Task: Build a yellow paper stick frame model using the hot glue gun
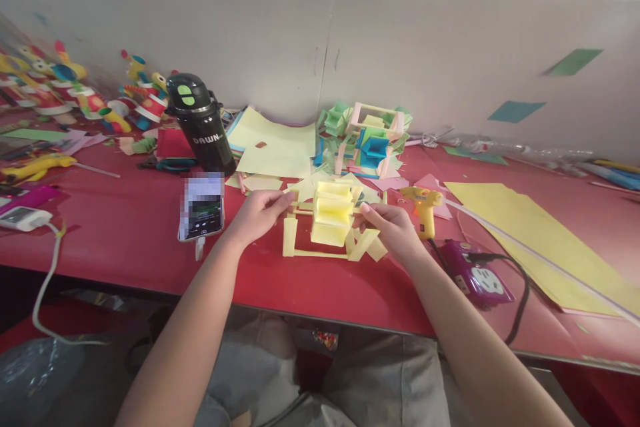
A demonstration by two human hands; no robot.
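A yellow paper wheel (331,215) with folded, pleated blades sits between my hands, on a thin paper rod running side to side. Around and below it is a yellow paper frame (320,254) with upright and slanted legs, standing on the red table. My left hand (263,212) is closed, thumb and fingers pinching the rod's left end near the frame's top. At the other end, my right hand (393,223) pinches the rod's right end beside the slanted legs. The fingertips partly hide both rod ends.
Behind stand blue, green and pink paper models (373,147) among scraps. A yellow glue gun (424,207) and purple power strip (477,273) are at right, near yellow sheets (530,240). A black bottle (201,123) and a phone (201,213) are at left. A grey partition (240,33) closes the back.
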